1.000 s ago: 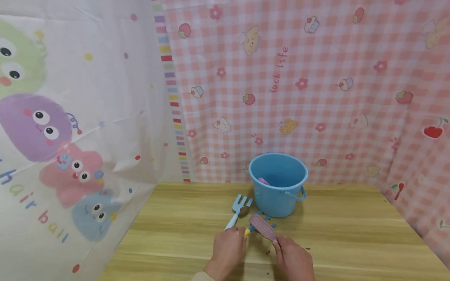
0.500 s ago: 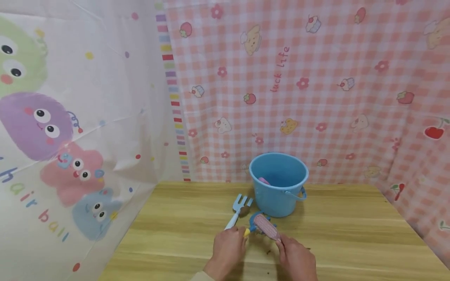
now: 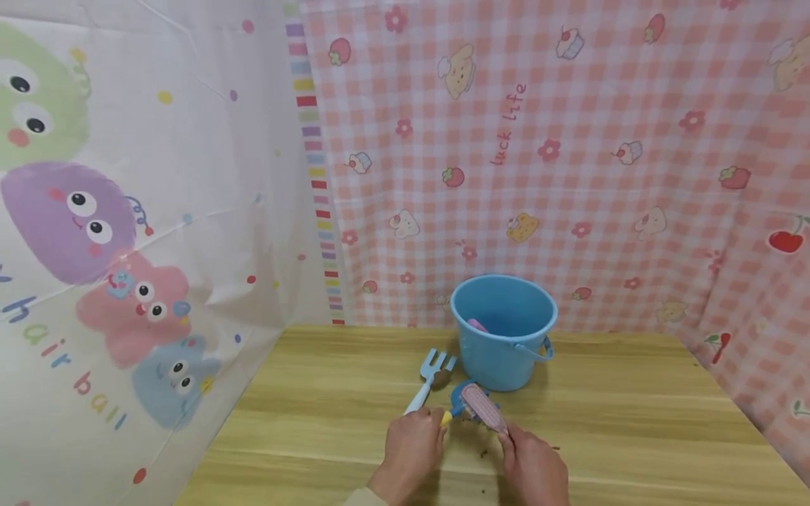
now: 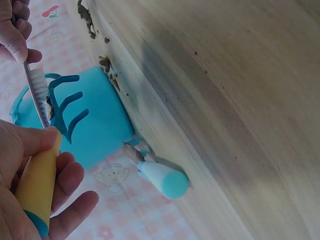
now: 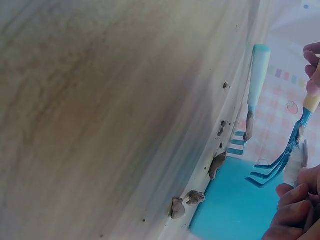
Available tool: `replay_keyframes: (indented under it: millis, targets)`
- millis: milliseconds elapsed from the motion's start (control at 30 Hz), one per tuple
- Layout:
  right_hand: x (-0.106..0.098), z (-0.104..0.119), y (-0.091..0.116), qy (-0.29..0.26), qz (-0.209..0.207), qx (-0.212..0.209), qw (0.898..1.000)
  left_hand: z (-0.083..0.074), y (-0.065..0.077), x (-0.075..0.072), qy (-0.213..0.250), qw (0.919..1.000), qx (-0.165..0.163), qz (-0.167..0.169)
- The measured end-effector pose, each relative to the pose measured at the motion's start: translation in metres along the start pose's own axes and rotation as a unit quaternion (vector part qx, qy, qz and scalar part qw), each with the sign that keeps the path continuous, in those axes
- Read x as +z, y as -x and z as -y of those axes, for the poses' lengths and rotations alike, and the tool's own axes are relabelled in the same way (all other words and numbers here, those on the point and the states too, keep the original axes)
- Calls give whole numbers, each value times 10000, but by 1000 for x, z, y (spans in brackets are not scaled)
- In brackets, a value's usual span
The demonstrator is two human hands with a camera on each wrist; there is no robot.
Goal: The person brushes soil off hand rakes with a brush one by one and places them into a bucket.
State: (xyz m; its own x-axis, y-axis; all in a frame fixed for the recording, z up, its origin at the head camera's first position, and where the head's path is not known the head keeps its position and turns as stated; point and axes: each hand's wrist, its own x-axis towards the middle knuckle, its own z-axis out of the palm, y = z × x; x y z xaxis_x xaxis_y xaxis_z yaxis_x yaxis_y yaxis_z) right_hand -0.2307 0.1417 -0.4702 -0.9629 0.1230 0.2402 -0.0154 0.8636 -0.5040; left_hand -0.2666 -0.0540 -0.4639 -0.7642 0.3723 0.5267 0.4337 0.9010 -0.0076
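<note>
Seeing a bucket (image 3: 500,362) standing on the far side of the table (image 3: 297,414), before a cloth (image 3: 557,193) and with a small object (image 3: 477,325) inside at left; finding a fork (image 3: 419,397) lying left of it, with a clump (image 3: 441,380) beside the tines; spotting a rake (image 4: 45,167) in the left hand (image 3: 413,446), nearer than the bucket, meeting a brush (image 3: 484,407) in the right hand (image 3: 536,464); noticing crumbs (image 3: 484,454) lying between both hands.

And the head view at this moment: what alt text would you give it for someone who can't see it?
The left hand grips a yellow-handled blue rake while the right hand holds a pink brush over its head. Beyond them, a blue bucket and pale-blue fork sit on a wood-grain table, before pink gingham cloth.
</note>
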Motion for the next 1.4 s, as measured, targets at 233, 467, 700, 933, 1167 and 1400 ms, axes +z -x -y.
replay_keyframes:
  millis: [233, 467, 700, 933, 1167, 1400]
  targets:
    - [-3, -10, -3, -84, 4, 116, 9999, 0, 1, -1, -3, 10000, 14, -97]
    - [-5, -14, -5, -188, -129, 152, 9996, -1, -1, -1, 77, 9999, 53, -45]
    - [-6, -9, -3, -227, -245, 159, 9993, -1, -1, 0, 139, 9999, 19, 6]
    - [-3, -5, -2, -257, -197, -159, 9993, -4, -1, -1, 67, 9999, 75, 8]
    - [-4, -9, -3, -44, -176, 85, 9998, -3, -2, 0, 103, 9999, 57, 65]
    - [-6, -6, -2, 65, -481, -190, 9986, -3, -2, 0, 93, 9999, 58, 61]
